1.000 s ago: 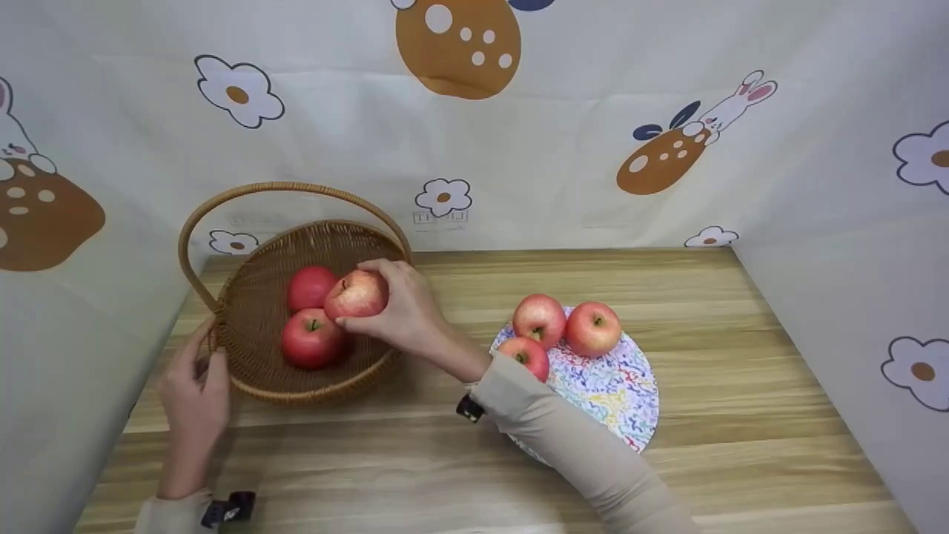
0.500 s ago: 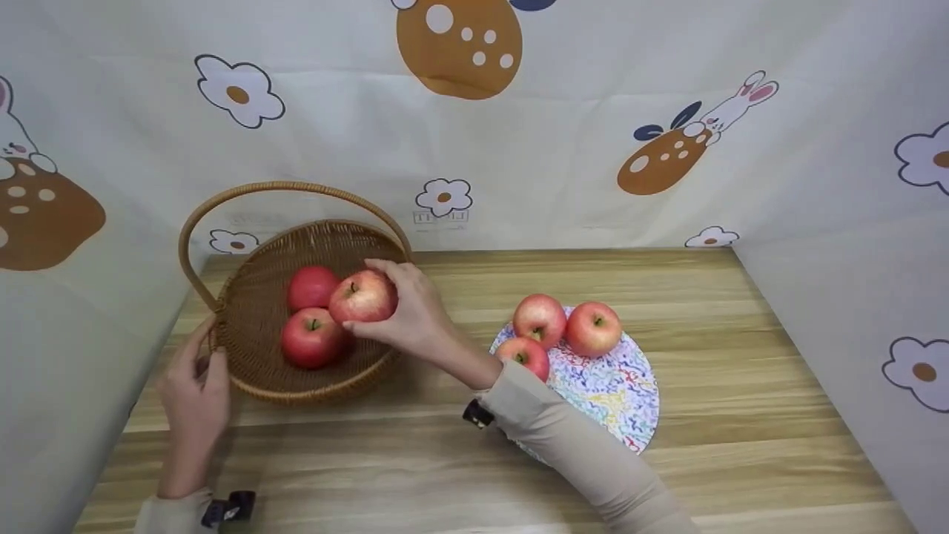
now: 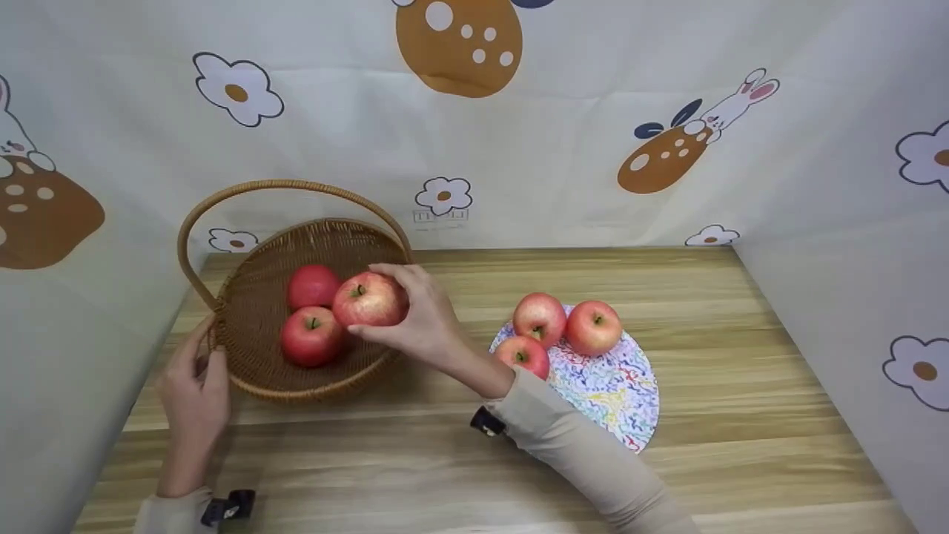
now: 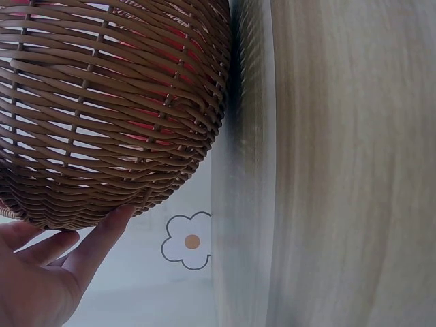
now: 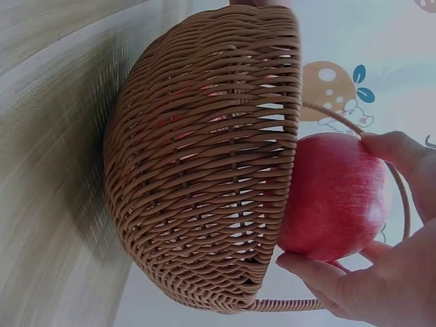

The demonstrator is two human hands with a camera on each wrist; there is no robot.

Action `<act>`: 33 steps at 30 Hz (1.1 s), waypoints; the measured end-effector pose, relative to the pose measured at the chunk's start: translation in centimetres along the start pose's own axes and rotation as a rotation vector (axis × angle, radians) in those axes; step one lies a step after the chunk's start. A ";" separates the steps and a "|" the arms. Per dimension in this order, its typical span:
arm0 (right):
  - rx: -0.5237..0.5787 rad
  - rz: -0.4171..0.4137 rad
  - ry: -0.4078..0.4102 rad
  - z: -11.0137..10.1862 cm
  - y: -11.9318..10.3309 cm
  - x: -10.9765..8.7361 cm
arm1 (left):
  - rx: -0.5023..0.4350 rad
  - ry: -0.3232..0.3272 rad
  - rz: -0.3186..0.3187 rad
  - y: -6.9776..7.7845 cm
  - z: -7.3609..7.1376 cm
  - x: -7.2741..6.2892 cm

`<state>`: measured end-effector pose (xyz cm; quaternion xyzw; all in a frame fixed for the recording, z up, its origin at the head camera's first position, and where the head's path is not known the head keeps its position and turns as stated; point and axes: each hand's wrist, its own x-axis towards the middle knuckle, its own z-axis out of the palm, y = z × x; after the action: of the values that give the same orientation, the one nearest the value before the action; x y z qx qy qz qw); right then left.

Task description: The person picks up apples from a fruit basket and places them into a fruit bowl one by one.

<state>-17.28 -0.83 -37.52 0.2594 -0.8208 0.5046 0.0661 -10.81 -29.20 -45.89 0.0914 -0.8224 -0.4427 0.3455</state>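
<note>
A brown wicker basket (image 3: 311,394) with a tall arched handle stands at the left of the table, two red apples (image 3: 313,337) inside it. At the basket's left side, my left hand (image 3: 194,400) grips the rim by the handle's foot; the left wrist view has its fingers (image 4: 102,238) against the weave. Over the right part of the basket, my right hand (image 3: 424,319) holds a red-yellow apple (image 3: 369,299) between thumb and fingers. The right wrist view shows this apple (image 5: 334,197) raised at rim level, partly behind the near rim.
To the right lies a round plate (image 3: 615,400) with a colourful speckled pattern, bearing three apples (image 3: 593,328) near its back left. My right forearm passes over its front left edge. Patterned white sheeting (image 3: 549,170) surrounds the wooden table (image 3: 726,356) at back and sides.
My right hand and its apple have shifted a little to the right, and the apple has turned so its stem faces up more. My left hand and the basket stay put.
</note>
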 end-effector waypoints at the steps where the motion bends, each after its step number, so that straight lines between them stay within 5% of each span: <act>1: 0.000 -0.008 0.004 -0.1 0.0 -0.1 | -0.001 -0.001 0.002 0.0 0.0 0.0; 15: 0.015 -0.019 -0.012 -1.1 -0.1 -1.1 | 0.014 0.000 -0.010 0.0 0.0 -0.1; 33: 0.192 -0.014 0.020 -1.8 0.1 -2.4 | -0.014 -0.027 -0.032 -0.2 -0.1 -0.1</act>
<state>-15.53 1.65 -37.65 0.2651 -0.7662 0.5830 0.0528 -10.72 -29.33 -46.09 0.0963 -0.8224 -0.4549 0.3279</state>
